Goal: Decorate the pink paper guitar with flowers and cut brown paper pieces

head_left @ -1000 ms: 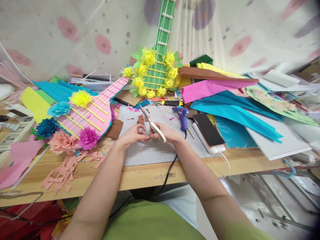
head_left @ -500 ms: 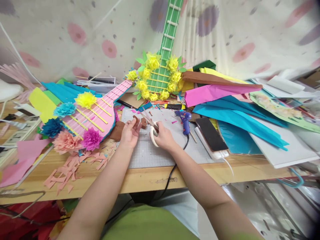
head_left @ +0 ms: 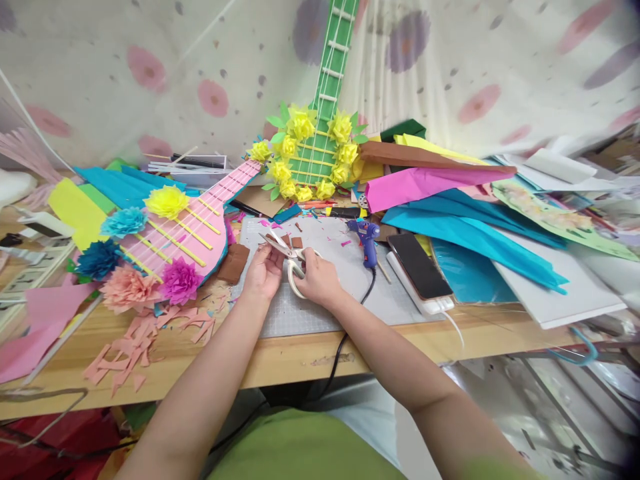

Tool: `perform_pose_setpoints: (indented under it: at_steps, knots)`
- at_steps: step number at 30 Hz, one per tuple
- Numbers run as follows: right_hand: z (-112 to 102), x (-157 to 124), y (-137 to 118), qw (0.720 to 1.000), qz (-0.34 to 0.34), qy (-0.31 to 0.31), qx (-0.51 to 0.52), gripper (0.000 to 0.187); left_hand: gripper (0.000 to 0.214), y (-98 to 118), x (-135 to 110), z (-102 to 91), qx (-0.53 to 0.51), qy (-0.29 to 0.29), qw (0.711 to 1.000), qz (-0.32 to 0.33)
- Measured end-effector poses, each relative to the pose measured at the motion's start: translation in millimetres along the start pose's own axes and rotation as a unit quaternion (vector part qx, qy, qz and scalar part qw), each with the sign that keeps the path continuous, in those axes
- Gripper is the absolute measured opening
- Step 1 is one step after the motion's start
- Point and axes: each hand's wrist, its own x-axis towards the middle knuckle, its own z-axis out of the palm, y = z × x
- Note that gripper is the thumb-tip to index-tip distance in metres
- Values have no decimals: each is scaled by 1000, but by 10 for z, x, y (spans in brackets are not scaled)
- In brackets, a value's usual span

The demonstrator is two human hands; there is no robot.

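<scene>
My right hand [head_left: 320, 275] grips a pair of white-handled scissors [head_left: 296, 275], whose blades are parted and point left. They lie across the curled fingers of my left hand [head_left: 264, 272]. These fingers are closed at a brown paper piece, which the blades and fingers mostly hide. Just beyond the scissors, a small brown paper square [head_left: 297, 243] lies on the grey cutting mat [head_left: 320, 313]. A larger brown paper stack [head_left: 233, 263] rests at the mat's left edge, beside my left hand.
A blue glue gun [head_left: 369, 243] and a phone [head_left: 419, 265] lie to the right. A pink paper guitar [head_left: 200, 233] with paper flowers lies left; a green one [head_left: 314, 160] stands behind. Coloured paper sheets [head_left: 465, 220] pile at right, pink scraps [head_left: 133, 347] at front left.
The scissors have swung left, so their blades now cross my left fingers. My right hand has come slightly lower and closer to my left. The view has shifted a little.
</scene>
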Motion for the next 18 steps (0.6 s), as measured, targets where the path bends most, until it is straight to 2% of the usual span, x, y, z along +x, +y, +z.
perform_pose_setpoints:
  at_steps: [18]
  knots:
    - [-15, -6, -4, 999, 29, -20, 12, 33, 19, -8, -5, -15, 12, -10, 1000, -13]
